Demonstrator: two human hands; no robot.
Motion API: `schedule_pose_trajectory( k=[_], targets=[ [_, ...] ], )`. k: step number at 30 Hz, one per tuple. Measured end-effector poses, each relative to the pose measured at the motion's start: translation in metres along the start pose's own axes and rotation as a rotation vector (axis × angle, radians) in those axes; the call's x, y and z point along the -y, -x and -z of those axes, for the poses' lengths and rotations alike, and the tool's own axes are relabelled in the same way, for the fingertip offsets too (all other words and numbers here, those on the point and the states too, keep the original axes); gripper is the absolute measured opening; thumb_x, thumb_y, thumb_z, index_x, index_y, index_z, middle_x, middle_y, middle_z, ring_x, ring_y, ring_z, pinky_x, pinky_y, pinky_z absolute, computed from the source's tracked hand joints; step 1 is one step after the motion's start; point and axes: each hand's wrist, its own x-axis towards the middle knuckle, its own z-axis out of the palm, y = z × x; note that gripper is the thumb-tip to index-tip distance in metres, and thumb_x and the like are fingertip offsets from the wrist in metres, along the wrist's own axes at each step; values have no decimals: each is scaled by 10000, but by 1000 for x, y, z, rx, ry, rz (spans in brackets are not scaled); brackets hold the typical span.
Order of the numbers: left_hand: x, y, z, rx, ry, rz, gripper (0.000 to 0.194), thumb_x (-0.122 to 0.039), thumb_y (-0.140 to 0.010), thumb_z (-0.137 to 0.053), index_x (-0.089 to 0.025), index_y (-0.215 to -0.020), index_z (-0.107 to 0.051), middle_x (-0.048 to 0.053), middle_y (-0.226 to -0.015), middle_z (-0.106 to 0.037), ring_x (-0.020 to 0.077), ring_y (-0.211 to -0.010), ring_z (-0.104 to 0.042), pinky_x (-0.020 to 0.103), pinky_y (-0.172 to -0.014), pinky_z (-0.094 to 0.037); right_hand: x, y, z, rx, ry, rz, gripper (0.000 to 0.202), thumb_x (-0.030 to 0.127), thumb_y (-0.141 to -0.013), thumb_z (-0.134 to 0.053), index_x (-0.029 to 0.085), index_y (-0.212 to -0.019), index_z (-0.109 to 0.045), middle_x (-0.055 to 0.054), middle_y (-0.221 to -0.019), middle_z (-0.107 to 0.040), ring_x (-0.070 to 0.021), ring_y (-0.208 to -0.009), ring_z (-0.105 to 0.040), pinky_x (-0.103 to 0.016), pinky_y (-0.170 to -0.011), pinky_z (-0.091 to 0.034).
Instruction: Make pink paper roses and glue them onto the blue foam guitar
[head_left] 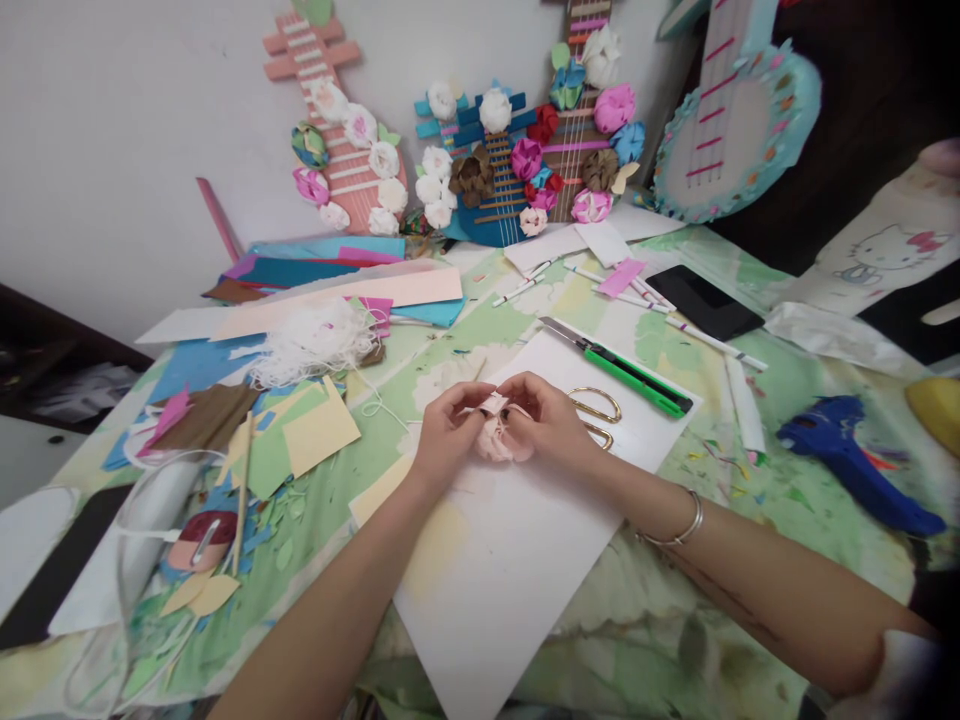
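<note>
A pale pink paper flower [501, 440] with ruffled petals is held between both hands above a white sheet [495, 580]. My left hand [448, 428] pinches its left side and upper edge. On the other side, the thumb and fingers of my right hand [553, 425] close on the petals, and the fingertips of both hands nearly meet at the top. Gold-handled scissors [596, 405] lie just beyond my right hand, their blades hidden. A green box cutter [622, 375] rests at the sheet's upper right, its blade pointing up and left.
Paper guitars with flowers, among them a pink one [345, 150], lean against the wall. White string [319, 345] and paper scraps [322, 425] lie left. To the right are a phone [703, 303], a blue glue gun [855, 460] and a bottle [877, 245].
</note>
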Motion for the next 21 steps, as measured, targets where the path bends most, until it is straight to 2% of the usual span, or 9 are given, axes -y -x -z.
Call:
schedule_pose_trajectory(
  k=[3, 12, 16, 21],
  targets=[
    [0, 1, 1, 52, 39, 27, 354, -79, -607, -516, -160, -926, -645, 41, -903, -651, 163, -861, -599, 257, -736, -476, -1, -2, 0, -8, 0, -5, 186, 209, -746, -519, 206, -927, -559, 1, -839, -631, -121, -708, -566, -252, -636, -441],
    [2, -1, 1, 17, 77, 61, 209, -202, -660, -682, -149, -860, -656, 18, -763, -628, 116, -710, -579, 221, -667, -458, 4, -1, 1, 50, -95, -13, 162, 258, -737, -570, 186, -882, -568, -7, -832, -618, -121, -717, -572, -253, -641, -452],
    [7, -1, 1, -17, 67, 16, 194, -196, -681, -677, -151, -868, -655, 23, -782, -638, 118, -722, -594, 229, -680, -473, 6, -1, 2, 52, -136, -26, 142, 266, -730, -578, 176, -839, -573, -9, -784, -612, -119, -705, -574, -249, -637, -461],
    [9, 1, -1, -78, -62, -114, 152, -169, -699, -648, -159, -851, -655, 31, -814, -656, 130, -757, -616, 249, -718, -497, 5, -2, 3, 8, -40, -39, 96, 246, -734, -554, 177, -797, -577, 1, -737, -610, -111, -657, -556, -232, -582, -429]
  ],
)
